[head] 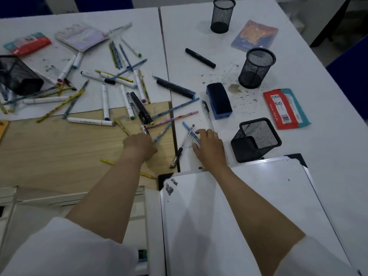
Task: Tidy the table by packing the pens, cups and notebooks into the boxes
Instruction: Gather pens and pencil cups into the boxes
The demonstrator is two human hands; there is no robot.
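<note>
The bench (298,80) fills the frame, white except for a bare wooden patch at centre left. Over its lower right lies a whiteboard (249,206) with black corner caps, both forearms reaching across and beside it.

Four black mesh cups are spread about: a square one tipped on its side at the left edge (18,76), a round one upright at top centre (222,14), another round one upright at right of centre (255,67), and a square one leaning over just above the whiteboard (255,139). A pale notebook (82,35) lies at upper left and a blue and orange notebook (254,35) at upper right. A red and teal packet (285,108) sits at the right, a similar packet (26,43) at upper left. A blue board eraser (219,100) rests at centre.

Pens and markers (103,90) lie scattered across the left half, crossing one another; a black marker (200,57) lies alone at upper centre.

The left hand (139,145) is on the wooden patch, fingers curled under among the pens; whether it grips one I cannot tell, since the fingertips are hidden. The right hand (209,149) lies loosely spread, palm down, its fingers resting on a blue pen (190,132) that crosses a clear pen with a black grip (182,147).
</note>
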